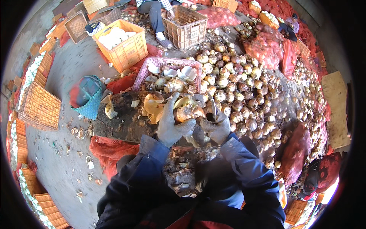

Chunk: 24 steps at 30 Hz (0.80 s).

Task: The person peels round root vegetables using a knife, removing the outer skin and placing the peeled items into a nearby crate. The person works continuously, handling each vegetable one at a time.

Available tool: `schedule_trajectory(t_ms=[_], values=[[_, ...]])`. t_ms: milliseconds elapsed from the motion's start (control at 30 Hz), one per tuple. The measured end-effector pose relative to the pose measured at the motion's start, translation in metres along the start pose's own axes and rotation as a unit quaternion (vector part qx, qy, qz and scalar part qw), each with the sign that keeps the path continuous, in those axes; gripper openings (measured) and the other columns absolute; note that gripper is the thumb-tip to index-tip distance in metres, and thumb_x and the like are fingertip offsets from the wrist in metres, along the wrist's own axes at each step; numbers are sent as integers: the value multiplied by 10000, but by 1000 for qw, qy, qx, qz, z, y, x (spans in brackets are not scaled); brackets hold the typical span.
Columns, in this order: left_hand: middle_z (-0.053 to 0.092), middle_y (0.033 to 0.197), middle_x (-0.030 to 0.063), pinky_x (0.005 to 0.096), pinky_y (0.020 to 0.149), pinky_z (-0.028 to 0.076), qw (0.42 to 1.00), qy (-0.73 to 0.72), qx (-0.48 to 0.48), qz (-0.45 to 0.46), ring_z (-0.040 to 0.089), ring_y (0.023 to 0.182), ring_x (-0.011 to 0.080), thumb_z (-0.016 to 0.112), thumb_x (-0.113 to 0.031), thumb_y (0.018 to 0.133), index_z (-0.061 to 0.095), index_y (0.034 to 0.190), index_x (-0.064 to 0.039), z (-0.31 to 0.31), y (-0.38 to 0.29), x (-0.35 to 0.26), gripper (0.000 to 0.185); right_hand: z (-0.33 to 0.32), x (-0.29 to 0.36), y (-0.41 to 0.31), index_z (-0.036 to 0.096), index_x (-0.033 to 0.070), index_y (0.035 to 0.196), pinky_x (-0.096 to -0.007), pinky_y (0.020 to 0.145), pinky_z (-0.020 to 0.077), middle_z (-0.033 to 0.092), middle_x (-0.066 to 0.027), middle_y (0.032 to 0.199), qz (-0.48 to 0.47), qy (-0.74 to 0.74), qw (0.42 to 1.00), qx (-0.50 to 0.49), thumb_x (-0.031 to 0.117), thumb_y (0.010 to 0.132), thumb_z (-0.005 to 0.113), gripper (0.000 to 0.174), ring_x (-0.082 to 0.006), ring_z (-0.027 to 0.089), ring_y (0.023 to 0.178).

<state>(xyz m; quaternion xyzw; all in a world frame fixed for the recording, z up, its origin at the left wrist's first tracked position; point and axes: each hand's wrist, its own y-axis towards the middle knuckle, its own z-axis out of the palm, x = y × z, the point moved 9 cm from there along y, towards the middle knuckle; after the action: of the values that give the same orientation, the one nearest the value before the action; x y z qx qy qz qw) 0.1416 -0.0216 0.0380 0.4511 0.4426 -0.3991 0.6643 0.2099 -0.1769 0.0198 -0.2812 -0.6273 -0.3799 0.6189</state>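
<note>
An onion with brown papery skin [184, 114] is gripped by my left hand [170, 126], which wears a pale grey glove. My right hand [218, 126], gloved alike, holds a small knife [212, 104], its blade pointing up and away from me. The right fingers are close against the onion's right side; whether they touch it I cannot tell. Beneath both hands lies a dark, dirty board [125, 126]. Large peeled skins [153, 108] are heaped on it just left of the onion. Beyond my hands stands a pink plastic basket [168, 60] with onions and pale peelings in it.
Unpeeled onions [243, 86] spread over the floor to the right. An orange crate [125, 54] of peeled white onions stands at upper left, near a blue woven basket [95, 108]. Another person [154, 14] sits behind a brown crate [186, 31]. Red mesh sacks [264, 48] lie further right.
</note>
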Motion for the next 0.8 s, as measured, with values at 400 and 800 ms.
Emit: schedule_trajectory(t_ms=[400, 800], values=[[595, 1292, 129, 455, 904, 553, 919, -383, -76, -60, 618, 1136, 297, 517, -440, 981, 503, 1339, -72, -60, 12, -20, 513, 49, 19, 12, 636, 31, 1108, -272, 516, 496, 659, -28, 739, -125, -179, 976, -10, 197, 958, 646, 223, -117, 627, 607], [567, 1313, 104, 443, 1000, 468, 924, -336, -174, -43, 563, 1180, 257, 526, -427, 972, 508, 1341, -82, -160, -7, -18, 506, 124, -108, 142, 516, 86, 1282, -399, 737, 553, 617, -190, 1053, 112, -616, 757, 188, 427, 941, 564, 485, -330, 667, 871]])
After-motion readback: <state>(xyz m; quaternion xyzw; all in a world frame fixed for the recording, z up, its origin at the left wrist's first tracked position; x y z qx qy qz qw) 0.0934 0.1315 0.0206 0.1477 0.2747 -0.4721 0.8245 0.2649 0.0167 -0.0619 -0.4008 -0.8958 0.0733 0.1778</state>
